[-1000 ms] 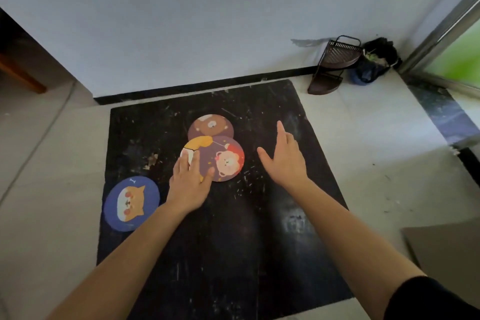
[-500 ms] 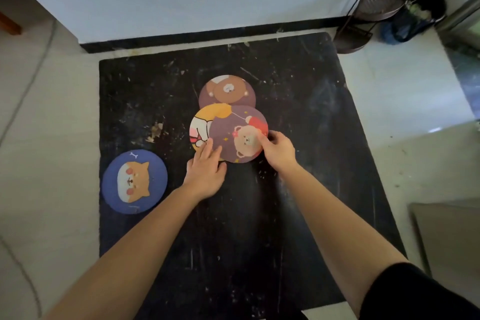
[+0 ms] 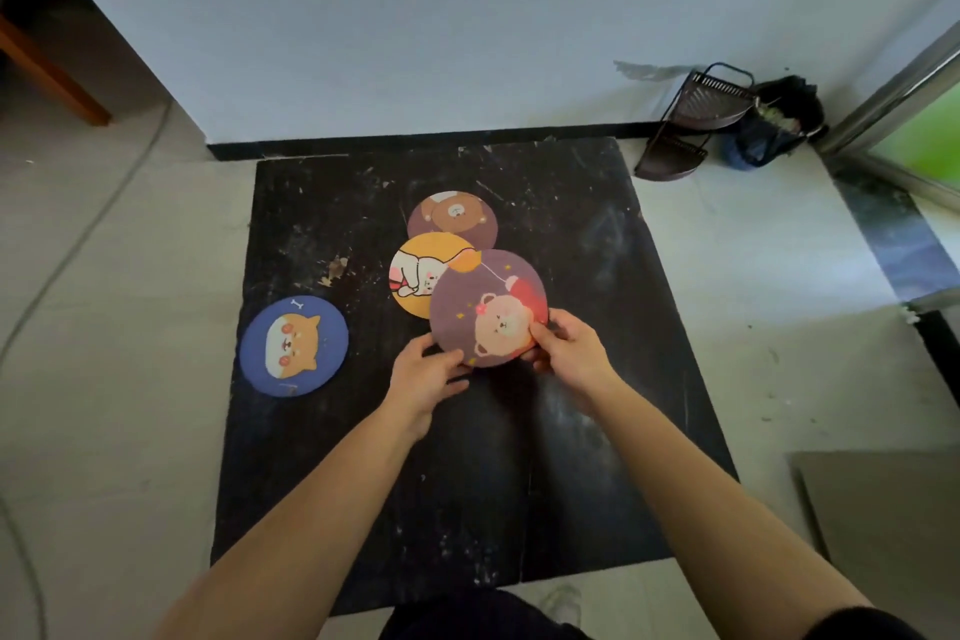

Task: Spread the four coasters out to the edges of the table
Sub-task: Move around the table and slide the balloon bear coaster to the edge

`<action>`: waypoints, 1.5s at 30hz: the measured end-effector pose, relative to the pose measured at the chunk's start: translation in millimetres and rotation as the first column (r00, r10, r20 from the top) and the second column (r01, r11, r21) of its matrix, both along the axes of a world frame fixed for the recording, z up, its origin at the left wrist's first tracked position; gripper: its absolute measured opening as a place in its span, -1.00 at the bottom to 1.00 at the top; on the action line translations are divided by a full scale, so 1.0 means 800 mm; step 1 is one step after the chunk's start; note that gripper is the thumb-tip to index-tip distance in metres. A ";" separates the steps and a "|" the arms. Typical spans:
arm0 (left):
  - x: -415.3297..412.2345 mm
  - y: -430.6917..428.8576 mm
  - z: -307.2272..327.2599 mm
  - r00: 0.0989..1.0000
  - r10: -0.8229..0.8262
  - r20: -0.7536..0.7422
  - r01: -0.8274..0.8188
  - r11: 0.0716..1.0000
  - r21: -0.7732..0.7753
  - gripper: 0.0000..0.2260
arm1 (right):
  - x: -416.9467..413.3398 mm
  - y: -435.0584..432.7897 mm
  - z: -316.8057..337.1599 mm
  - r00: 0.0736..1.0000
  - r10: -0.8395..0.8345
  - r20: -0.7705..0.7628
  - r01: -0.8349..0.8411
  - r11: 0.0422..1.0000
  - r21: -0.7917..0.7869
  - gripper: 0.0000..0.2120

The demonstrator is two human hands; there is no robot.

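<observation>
Four round cartoon coasters lie on a black scuffed table top [image 3: 597, 431]. The blue dog coaster [image 3: 293, 346] sits alone near the left edge. A brown bear coaster [image 3: 453, 218] lies in the middle toward the back, with a yellow coaster [image 3: 418, 270] just in front of it. The purple pink-bear coaster [image 3: 488, 307] is raised over the yellow one's right side. My right hand [image 3: 569, 351] pinches its near right rim. My left hand [image 3: 426, 374] grips its near left rim.
A white wall runs behind the table. A dark wire corner rack [image 3: 691, 125] and a dark bag [image 3: 779, 125] stand on the floor at the back right. A brown board [image 3: 883, 525] lies on the floor at the right.
Both hands have closed on the purple coaster and pulled it toward me and to the right, off most of the yellow coaster. The other coasters stay put.
</observation>
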State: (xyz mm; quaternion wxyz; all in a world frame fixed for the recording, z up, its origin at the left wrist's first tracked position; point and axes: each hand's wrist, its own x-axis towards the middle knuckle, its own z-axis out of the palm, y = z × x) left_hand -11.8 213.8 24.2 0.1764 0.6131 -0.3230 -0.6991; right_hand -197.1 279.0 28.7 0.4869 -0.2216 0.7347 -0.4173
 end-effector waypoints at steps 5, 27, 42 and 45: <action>0.017 0.063 0.032 0.979 -0.122 0.164 0.161 0.955 -0.251 -0.64 | 0.008 0.070 0.019 0.999 0.005 0.049 -0.008 0.998 0.064 -0.88; 0.112 0.212 -0.094 0.798 -0.135 0.588 0.301 0.934 -0.194 -0.78 | 0.084 0.269 -0.086 0.805 0.550 -0.222 -0.403 0.781 0.477 -0.76; 0.095 0.222 -0.086 0.918 -0.115 0.380 0.100 0.993 0.060 -0.62 | 0.076 0.239 -0.091 0.888 0.441 -0.135 -0.363 0.849 0.385 -0.44; 0.101 0.217 -0.088 0.900 -0.158 0.406 0.150 0.987 0.050 -0.61 | 0.077 0.247 -0.093 0.900 0.423 -0.105 -0.355 0.852 0.385 -0.41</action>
